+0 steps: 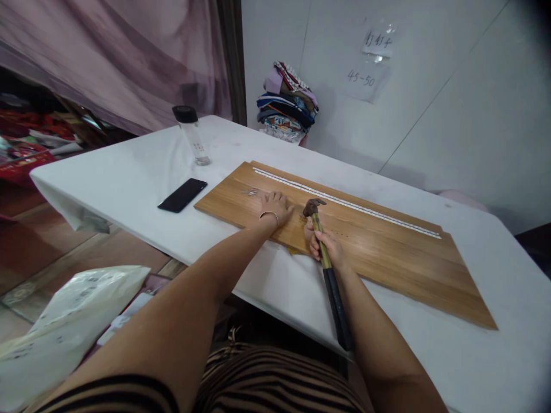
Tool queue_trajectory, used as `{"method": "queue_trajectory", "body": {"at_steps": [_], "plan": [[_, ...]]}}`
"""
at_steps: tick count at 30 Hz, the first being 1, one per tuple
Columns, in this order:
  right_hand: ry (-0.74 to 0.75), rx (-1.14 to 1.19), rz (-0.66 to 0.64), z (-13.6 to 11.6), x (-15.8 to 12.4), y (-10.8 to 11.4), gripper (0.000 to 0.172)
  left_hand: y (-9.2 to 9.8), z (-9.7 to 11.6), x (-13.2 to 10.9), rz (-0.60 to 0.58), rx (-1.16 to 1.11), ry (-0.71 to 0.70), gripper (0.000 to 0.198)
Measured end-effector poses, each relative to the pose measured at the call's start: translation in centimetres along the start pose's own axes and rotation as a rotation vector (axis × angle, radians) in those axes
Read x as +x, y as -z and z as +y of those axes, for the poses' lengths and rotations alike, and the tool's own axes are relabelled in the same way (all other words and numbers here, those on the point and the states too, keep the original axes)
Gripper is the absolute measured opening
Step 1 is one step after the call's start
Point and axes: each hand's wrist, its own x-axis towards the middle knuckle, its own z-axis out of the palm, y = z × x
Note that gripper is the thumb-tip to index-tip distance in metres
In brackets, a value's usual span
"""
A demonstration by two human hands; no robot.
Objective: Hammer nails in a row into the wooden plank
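My left hand (275,207) lies flat on a brown wooden board (400,258), fingers stretched out, with a thin bracelet at the wrist. Just beyond its fingertips is a small group of loose nails (250,192). My right hand (326,248) is wrapped round the upper handle of a claw hammer (329,275). The hammer's rusty head (313,205) is above the board, right of my left hand, and its black grip points back toward my body. A few small dark dots (342,234) mark the board right of the hammer; I cannot tell whether they are nail heads or holes.
A white measuring strip (344,202) runs along the board's far side. On the white table (224,137) are a black phone (182,195) and a clear bottle (193,137) to the left. Folded clothes (287,106) are stacked by the wall. A plastic bag (73,321) sits low at left.
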Motion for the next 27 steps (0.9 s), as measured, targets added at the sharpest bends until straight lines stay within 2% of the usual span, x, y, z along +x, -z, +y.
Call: {"method": "queue_trajectory", "body": {"at_steps": [27], "plan": [[0.004, 0.015, -0.004, 0.23, 0.00, 0.23, 0.050, -0.02, -0.03, 0.07, -0.005, 0.009, -0.001, 0.051]]}}
